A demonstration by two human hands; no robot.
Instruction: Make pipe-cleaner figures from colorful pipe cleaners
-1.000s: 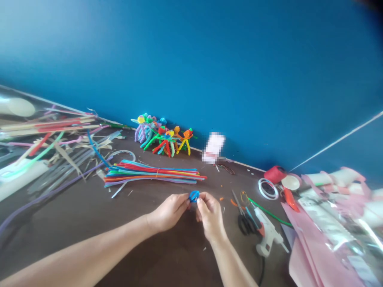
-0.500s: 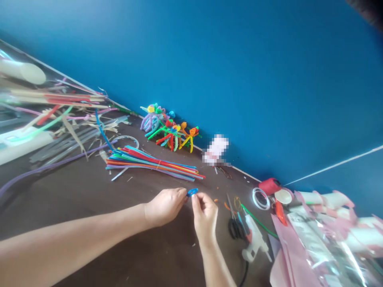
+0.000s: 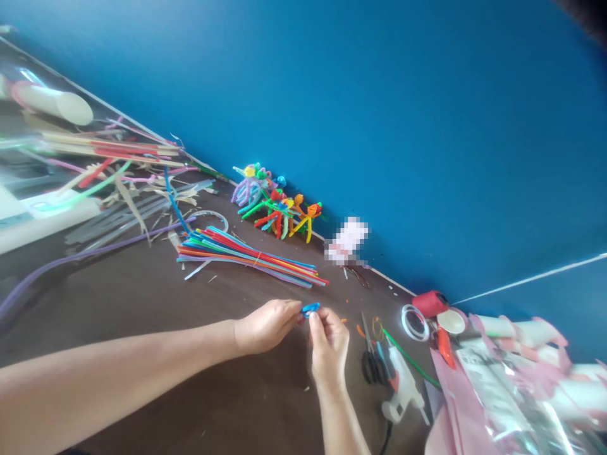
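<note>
Over the dark table, a small coiled blue pipe cleaner (image 3: 310, 308) sits between my two hands. My left hand (image 3: 268, 325) is closed, pinching the coil's left side with thumb and forefinger. From the other side my right hand (image 3: 329, 344) is closed on it too, thumb and curled fingers gripping the coil. Just beyond lies a bundle of many-coloured pipe cleaners (image 3: 251, 256) tied round its middle. Farther back, against the wall, stand several small figures made of bent pipe cleaners (image 3: 279, 205).
Black-handled scissors (image 3: 374, 366) and a white glue gun (image 3: 403, 392) lie to the right. Beyond them are a red spool (image 3: 429, 304), a tape ring (image 3: 415, 323) and pink wrapping sheets (image 3: 462, 404). Loose sticks and strips (image 3: 114, 151) clutter the left. A blue wall (image 3: 332, 114) rises behind.
The view has shifted slightly, so the scene sits a little differently in frame. Both hands still hold the blue coil, which now looks slightly more tilted and exposed.
</note>
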